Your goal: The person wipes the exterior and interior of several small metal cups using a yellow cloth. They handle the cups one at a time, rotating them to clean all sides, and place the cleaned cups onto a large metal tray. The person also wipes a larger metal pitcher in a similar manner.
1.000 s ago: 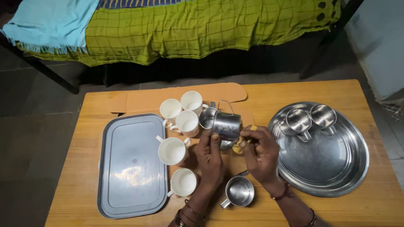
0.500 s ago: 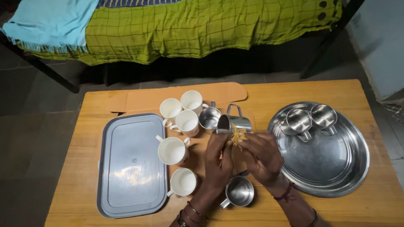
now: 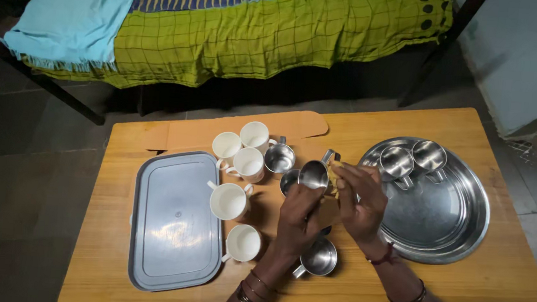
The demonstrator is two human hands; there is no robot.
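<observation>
My left hand [image 3: 298,218] holds a small steel cup [image 3: 315,173] tilted above the wooden table [image 3: 450,296], its mouth turned toward me. My right hand [image 3: 359,204] is against the cup's right side, its fingertips pinching a small yellowish piece [image 3: 336,166] by the rim. Just left of the held cup stands another steel cup [image 3: 279,158], and a third [image 3: 290,181] is partly hidden behind it. A steel cup with a handle [image 3: 319,257] sits under my wrists.
Several white cups [image 3: 228,200] are grouped beside a grey rectangular tray [image 3: 175,220] on the left. On the right, a round steel plate [image 3: 444,218] carries two steel cups [image 3: 397,161]. A bed with a green cover [image 3: 246,32] stands beyond the table.
The steel cup was turned between my hands. They dipped toward me half a second ago. They are now raised again, a little to the right.
</observation>
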